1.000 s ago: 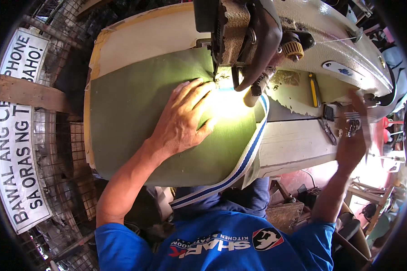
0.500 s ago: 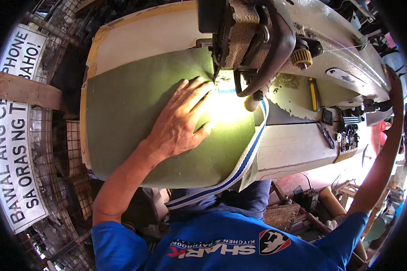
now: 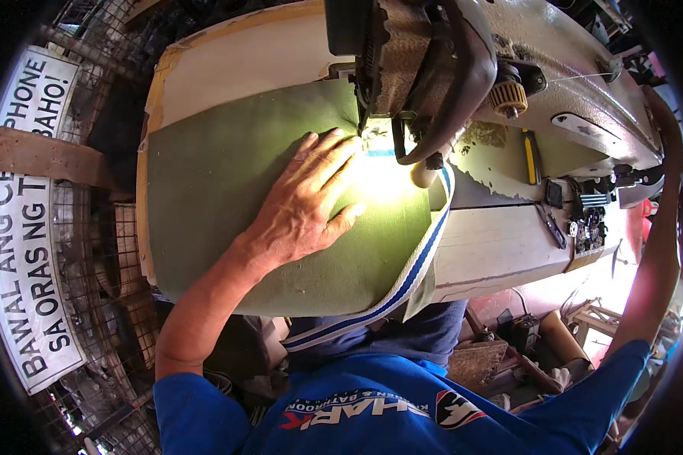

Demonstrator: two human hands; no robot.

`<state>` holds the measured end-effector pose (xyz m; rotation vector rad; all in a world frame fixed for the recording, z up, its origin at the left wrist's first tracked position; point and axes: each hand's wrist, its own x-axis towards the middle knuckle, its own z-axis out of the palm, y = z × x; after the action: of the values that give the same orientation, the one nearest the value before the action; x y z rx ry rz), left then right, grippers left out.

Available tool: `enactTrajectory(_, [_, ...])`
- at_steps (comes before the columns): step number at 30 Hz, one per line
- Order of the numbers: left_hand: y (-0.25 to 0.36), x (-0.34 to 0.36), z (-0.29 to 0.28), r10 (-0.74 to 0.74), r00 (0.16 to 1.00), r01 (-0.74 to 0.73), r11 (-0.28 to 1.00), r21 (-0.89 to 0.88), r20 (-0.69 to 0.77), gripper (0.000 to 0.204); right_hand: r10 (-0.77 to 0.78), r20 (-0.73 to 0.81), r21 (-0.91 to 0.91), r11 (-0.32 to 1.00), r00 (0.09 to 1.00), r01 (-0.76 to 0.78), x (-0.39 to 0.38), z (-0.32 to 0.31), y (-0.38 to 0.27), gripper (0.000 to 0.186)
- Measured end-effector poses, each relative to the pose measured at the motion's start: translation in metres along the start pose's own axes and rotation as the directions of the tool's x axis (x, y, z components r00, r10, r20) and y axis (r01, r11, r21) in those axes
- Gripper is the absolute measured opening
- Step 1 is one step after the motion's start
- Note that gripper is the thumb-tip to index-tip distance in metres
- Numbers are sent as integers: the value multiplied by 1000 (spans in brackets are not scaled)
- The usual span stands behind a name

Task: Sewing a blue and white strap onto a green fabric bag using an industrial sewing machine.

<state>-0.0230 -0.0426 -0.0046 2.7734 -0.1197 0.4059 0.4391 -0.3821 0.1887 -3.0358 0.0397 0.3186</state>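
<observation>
My left hand lies flat on a green sheet of fabric, its fingertips close to the lit needle area of a sewing machine. A white webbing strap with a blue stripe runs from under the machine's head, over the fabric's right side and down past the table edge onto my lap. My right arm reaches far right to the end of the machine's body. There my right hand is at the rim of the picture, its fingers hidden.
On the machine bed lie a yellow-and-black cutter, a dark folding tool and several small metal parts. A wire mesh with a white sign stands left. Below right are cluttered boxes and a cardboard roll.
My right arm and shoulder have shifted slightly outward to the right, and my torso leans that way. My left hand, the fabric and the strap look almost unchanged.
</observation>
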Motion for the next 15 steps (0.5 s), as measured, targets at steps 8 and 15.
enactTrajectory(8, [5, -1, 3, -20, 999, 21, 999, 26, -28, 49, -577, -66, 512, 681, 814, 524, 67, -1, 112, 53])
enactTrajectory(15, [4, 0, -3, -48, 998, 48, 998, -28, -26, 51, -527, -758, -206, 753, 385, 625, -3, 73, 133, 44])
